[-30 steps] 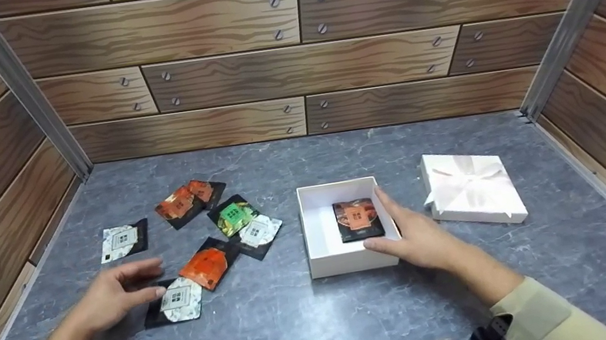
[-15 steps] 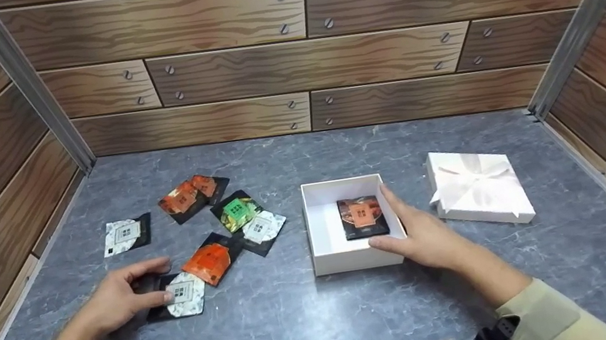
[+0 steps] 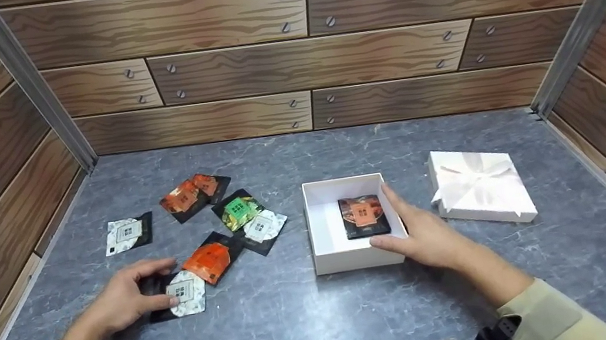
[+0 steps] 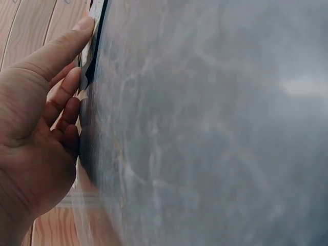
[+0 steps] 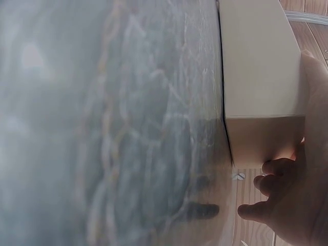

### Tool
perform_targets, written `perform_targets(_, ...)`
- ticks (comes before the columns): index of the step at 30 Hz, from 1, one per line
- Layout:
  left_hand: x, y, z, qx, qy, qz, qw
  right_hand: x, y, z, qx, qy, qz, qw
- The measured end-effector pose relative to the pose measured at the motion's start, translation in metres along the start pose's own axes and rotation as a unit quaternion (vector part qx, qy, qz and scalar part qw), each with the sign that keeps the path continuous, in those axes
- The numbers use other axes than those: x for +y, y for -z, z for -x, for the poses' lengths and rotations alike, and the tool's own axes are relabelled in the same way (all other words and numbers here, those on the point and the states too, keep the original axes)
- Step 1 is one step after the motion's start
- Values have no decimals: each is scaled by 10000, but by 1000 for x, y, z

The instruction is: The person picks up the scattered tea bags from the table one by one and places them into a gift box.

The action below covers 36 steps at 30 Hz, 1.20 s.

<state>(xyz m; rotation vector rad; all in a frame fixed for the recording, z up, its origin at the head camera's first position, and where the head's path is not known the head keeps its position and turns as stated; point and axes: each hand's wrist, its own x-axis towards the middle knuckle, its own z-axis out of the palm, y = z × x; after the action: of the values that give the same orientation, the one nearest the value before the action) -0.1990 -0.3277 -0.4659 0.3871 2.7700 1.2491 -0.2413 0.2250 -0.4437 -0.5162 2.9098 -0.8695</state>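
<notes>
In the head view my left hand (image 3: 128, 295) is at a white-and-black sachet (image 3: 189, 297) lying flat on the table. Its thumb presses on the printed face while the curled fingers sit at the far edge, which the left wrist view also shows. My right hand (image 3: 427, 232) holds the right front corner of an open white gift box (image 3: 358, 259), thumb over the front rim and fingers along the right wall. Inside the box lies a black sachet with an orange label (image 3: 364, 217). An orange-and-black sachet (image 3: 208, 261) touches or overlaps the white-and-black one.
Farther back on the left lie a white sachet (image 3: 125, 233), two overlapping orange-red sachets (image 3: 183, 200) and a green sachet (image 3: 237, 209) overlapping another white one (image 3: 263, 226). The white lid (image 3: 483, 185) with a ribbon bow lies right of the box. Wood-patterned walls enclose the table.
My left thumb has moved right, farther onto the white-and-black sachet, with the fingers closer to its far edge. My right hand stays on the box. The head view has shifted slightly.
</notes>
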Motion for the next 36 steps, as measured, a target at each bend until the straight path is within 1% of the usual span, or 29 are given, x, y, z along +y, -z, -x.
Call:
perform_targets(6, 0, -1, -1, -28, -30, -109, 9999, -1, 1, 1, 24, 85, -83, 9999)
perform_targets(14, 0, -1, -1, 2, 11, -25, 10000, -2, 2, 1, -6, 77, -66, 9999)
perform_targets(18, 0, 0, 0, 1, 105, 30, 9999, -3, 2, 2, -11, 66, -70, 10000)
perform_targets(21, -1, 2, 1, 1, 219, 160, 9996, -2, 2, 2, -17, 54, -82, 10000)
perform_targets(29, -4, 6, 3, -13, 352, 728, 9967, -1, 1, 1, -3, 32, -33, 10000)
perform_targets(32, -4, 7, 3, -16, 443, 796, 9958, -1, 1, 1, -5, 18, -46, 10000)
perform_targets(34, -4, 9, 4, -14, 423, 818, 9958, -1, 2, 1, -12, 16, -65, 10000)
perform_targets(36, -4, 11, 4, -17, 371, 935, 9949, -1, 2, 2, -19, 11, -72, 10000)
